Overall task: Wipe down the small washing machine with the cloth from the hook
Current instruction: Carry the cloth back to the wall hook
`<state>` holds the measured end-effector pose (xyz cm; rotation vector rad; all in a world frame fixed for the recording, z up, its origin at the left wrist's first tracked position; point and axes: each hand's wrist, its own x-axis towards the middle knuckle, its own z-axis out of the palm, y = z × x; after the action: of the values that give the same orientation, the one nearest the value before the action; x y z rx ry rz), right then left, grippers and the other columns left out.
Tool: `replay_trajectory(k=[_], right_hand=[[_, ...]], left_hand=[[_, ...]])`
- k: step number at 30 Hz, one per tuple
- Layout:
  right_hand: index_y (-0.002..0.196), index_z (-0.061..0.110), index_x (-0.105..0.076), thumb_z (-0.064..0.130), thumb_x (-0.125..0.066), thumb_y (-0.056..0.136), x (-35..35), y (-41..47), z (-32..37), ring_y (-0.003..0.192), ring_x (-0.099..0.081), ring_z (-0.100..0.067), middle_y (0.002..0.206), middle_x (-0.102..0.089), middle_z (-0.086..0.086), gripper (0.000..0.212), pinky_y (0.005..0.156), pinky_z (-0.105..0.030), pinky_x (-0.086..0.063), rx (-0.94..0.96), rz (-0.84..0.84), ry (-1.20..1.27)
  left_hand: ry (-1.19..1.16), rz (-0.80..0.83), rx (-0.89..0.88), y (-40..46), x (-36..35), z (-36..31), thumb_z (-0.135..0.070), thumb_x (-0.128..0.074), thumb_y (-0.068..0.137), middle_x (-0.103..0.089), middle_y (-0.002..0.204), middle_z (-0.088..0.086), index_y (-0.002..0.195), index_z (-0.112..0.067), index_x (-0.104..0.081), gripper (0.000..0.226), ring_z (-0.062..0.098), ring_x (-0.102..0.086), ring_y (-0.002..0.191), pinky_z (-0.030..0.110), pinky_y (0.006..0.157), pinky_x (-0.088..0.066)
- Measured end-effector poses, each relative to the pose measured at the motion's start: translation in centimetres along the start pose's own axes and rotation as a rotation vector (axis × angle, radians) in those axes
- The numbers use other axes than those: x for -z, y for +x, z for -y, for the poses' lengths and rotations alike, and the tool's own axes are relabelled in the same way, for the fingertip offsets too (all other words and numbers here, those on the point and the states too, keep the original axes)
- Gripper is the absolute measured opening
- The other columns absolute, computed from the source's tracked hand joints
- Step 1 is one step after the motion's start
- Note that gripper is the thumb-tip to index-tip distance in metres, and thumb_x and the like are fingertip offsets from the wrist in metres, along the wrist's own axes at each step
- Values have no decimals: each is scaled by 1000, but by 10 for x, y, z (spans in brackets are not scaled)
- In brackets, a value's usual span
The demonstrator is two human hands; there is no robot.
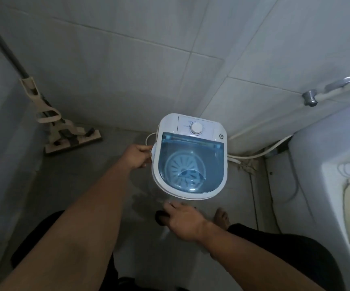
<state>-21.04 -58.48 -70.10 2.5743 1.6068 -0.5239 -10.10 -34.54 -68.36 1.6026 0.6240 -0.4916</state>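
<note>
Head view, washing machine: the small washing machine [190, 156] stands on the tiled floor [98, 185] close to the back wall, seen from above; its body is white.
Head view, lid: a see-through blue lid [190, 162] lies shut over the tub, and a ribbed round plate shows through it at the bottom of the drum.
Head view, controls: a white dial [196, 128] sits on the panel behind the lid, with a small round fitting [221, 136] at the panel's right corner.
Head view, left hand: the left hand [137, 156] reaches to the machine's left side, its fingers curled and touching a white part at that edge; whether they truly clasp it I cannot tell.
Head view, right hand: the right hand [185, 220] hovers low in front of the machine, palm down, fingers loosely spread, with nothing in it and clear of the machine's front rim.
Head view, cloth: no cloth shows in either hand.
Head view, mop: a flat mop [64, 133] leans in the left corner, its head on the floor, well apart from the machine.
Head view, hoses: pale hoses [262, 153] run along the foot of the wall to the right of the machine.
Head view, right side: a white sink [338, 175] fills the right edge, with a metal tap [310, 98] on the wall above it.
Head view, feet: bare feet [222, 219] rest on the floor just before the machine.
</note>
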Motion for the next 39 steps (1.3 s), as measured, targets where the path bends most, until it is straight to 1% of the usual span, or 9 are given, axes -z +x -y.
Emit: replay_trajectory(k=[4, 9, 12, 15, 18, 22, 30, 35, 39], right_hand=[[128, 34, -62, 31, -59, 94, 5, -41, 7, 103, -58, -19, 117, -52, 3, 34, 85, -34, -54, -336, -211, 393], [115, 27, -75, 15, -64, 98, 74, -38, 6, 101, -59, 10, 109, -62, 3, 23, 101, -20, -46, -724, -657, 1056], [112, 27, -74, 7, -64, 97, 131, -35, 6, 98, -63, 15, 114, -71, -3, 27, 93, -7, -45, -713, -799, 1213], [114, 26, -73, 9, -63, 99, 182, -36, 14, 103, -65, 10, 117, -74, -1, 24, 91, -7, -45, -633, -906, 1270], [126, 21, -70, 20, -55, 104, 225, -44, 19, 113, -64, -1, 123, -70, 4, 26, 90, -6, -47, -630, -980, 1333], [131, 20, -65, 13, -58, 101, 274, -58, 19, 115, -66, -11, 122, -71, 2, 31, 103, -28, -51, -566, -1027, 1283], [109, 22, -79, 27, -70, 93, 373, -88, 27, 92, -70, -6, 100, -78, 8, 19, 90, -29, -56, -546, -1062, 939], [94, 31, -75, 38, -74, 86, 418, -96, 37, 104, -62, -12, 111, -63, 6, 11, 95, -37, -50, -582, -1181, 669], [92, 26, -69, 32, -71, 89, 449, -105, 49, 81, -71, -9, 94, -71, 11, 6, 80, -41, -61, -464, -1236, 760]], left_hand=[[67, -45, -8, -26, -5, -9, -10, -56, 93, -71, 95, 17, 120, -16, -67, 30, 22, -66, 77, 16, 41, -46], [81, -114, -81, -80, -3, -41, -20, -61, 92, -71, 98, 16, 106, -13, -72, 19, 24, -64, 84, 21, 54, -45], [23, 86, -64, -130, -11, -68, -37, -66, 89, -74, 109, 8, 109, -13, -71, 32, 25, -72, 91, 25, 64, -49], [-47, 285, -109, -175, -21, -94, -46, -70, 83, -76, 100, 0, 107, -20, -72, 35, 21, -74, 91, 28, 70, -56], [-108, 245, -262, -207, -24, -122, -33, -69, 88, -73, 98, 3, 109, -19, -72, 26, 16, -68, 80, 30, 75, -55], [-194, 179, -398, -251, -20, -161, -20, -62, 93, -72, 101, 6, 113, -12, -68, 22, 20, -67, 84, 29, 72, -58], [-228, 21, -680, -326, -5, -225, -12, -62, 93, -71, 91, 6, 97, -14, -62, 5, 17, -70, 70, 29, 61, -57], [-205, -84, -802, -352, 9, -253, -19, -71, 87, -70, 89, 9, 97, -9, -59, 18, 19, -71, 72, 30, 62, -57], [-119, -184, -867, -363, 24, -269, -32, -77, 80, -68, 79, 5, 90, -11, -59, 29, 14, -69, 68, 33, 63, -59]])
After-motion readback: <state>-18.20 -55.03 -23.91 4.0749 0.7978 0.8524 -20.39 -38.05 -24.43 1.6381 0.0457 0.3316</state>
